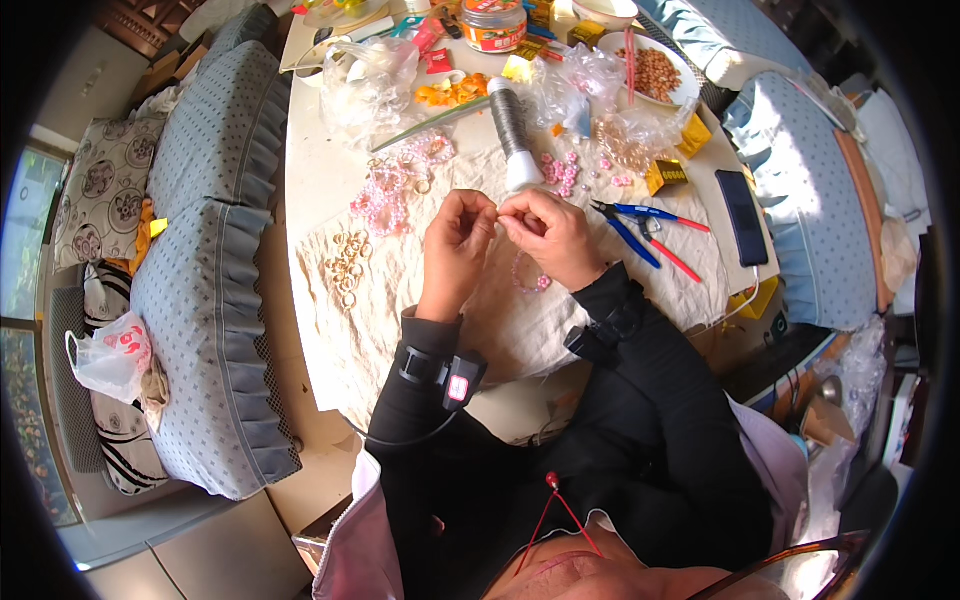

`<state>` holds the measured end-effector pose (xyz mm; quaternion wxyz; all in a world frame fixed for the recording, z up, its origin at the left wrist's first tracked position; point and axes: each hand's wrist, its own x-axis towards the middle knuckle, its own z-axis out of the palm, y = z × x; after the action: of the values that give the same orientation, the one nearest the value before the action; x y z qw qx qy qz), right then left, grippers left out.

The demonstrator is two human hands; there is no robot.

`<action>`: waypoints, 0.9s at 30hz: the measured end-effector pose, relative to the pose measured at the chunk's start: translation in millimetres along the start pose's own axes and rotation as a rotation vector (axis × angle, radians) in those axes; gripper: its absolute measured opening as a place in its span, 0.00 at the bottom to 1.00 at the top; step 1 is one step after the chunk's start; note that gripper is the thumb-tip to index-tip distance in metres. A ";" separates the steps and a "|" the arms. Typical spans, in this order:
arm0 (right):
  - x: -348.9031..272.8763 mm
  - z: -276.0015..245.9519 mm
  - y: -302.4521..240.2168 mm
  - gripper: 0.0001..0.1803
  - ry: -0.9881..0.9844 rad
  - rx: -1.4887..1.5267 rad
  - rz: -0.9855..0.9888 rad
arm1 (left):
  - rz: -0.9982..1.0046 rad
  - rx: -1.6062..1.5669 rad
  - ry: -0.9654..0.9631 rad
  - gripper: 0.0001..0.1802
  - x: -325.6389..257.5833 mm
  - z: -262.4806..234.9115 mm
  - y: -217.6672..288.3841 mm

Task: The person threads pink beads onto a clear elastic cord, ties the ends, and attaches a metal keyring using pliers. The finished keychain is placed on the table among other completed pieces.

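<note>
The left hand (pixel 460 245) is curled, thumb and finger pinched together. Next, a pink bead string (pixel 543 283) is just below the right hand (pixel 552 235), over the cloth (pixel 520 335). The right hand pinches too, fingertips near the left's. I can't tell what they hold.

Blue sofa (pixel 195 330) (frilled hem (pixel 250 290)) along left edge of table (pixel 306 170), window (pixel 30 420) beyond. Tan floor (pixel 312 440) between. Bright sunlight (pixel 785 140) on blue-covered seat (pixel 815 230) past right edge.
</note>
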<state>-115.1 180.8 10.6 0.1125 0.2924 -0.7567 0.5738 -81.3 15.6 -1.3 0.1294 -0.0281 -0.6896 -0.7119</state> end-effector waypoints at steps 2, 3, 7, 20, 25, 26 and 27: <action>0.4 -0.6 -0.1 0.06 0.009 -0.036 -0.027 | -0.067 -0.069 -0.004 0.02 -1.2 0.5 2.4; 0.0 -1.6 -0.4 0.07 0.009 -0.064 -0.040 | -0.113 -0.094 -0.005 0.02 -2.6 0.4 4.0; -0.9 -3.1 -3.2 0.07 0.091 -0.108 -0.054 | -0.244 -0.390 -0.039 0.04 -2.7 -0.3 7.0; 0.1 -6.6 -7.2 0.09 0.139 -0.169 -0.205 | -0.476 -0.949 -0.249 0.08 -3.8 -10.0 -12.8; -1.0 -6.1 -7.5 0.08 0.132 -0.171 -0.199 | -0.468 -0.968 -0.283 0.07 -2.9 -11.0 -13.4; -1.0 -6.1 -7.7 0.08 0.135 -0.184 -0.206 | -0.477 -0.964 -0.271 0.07 -3.1 -10.8 -13.3; -0.8 -6.1 -7.9 0.09 0.137 -0.188 -0.210 | -0.478 -0.959 -0.264 0.07 -3.3 -10.7 -13.1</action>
<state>-110.9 185.4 18.5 0.2500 0.3185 -0.7628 0.5041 -79.6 5.7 -15.3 -0.1508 -0.0157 -0.2857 -0.9463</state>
